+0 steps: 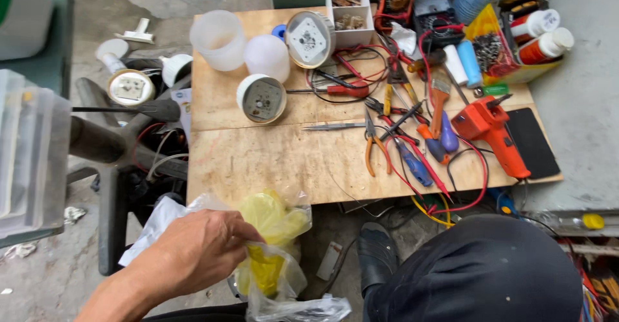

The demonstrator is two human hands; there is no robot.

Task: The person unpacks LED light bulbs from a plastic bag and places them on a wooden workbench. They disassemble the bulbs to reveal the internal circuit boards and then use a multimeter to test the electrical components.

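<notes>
A plywood bench [258, 161] fills the frame's centre. An orange soldering gun [489, 130] lies at right, orange-handled pliers [374, 142] mid-frame, a translucent plastic cup [218, 39] upper left, and a round white lamp housing [261, 99] below it.

Low wooden board [271, 157] sits dead centre. On it, lamp housing [261, 99] lies toward eleven o'clock, plastic cup [219, 39] behind it. Pliers [373, 142] and screwdrivers [412, 161] cluster at two o'clock, soldering gun [489, 128] right of them. Plastic bag [274, 251] hangs before the board at six, left hand [196, 251] on it.
</notes>
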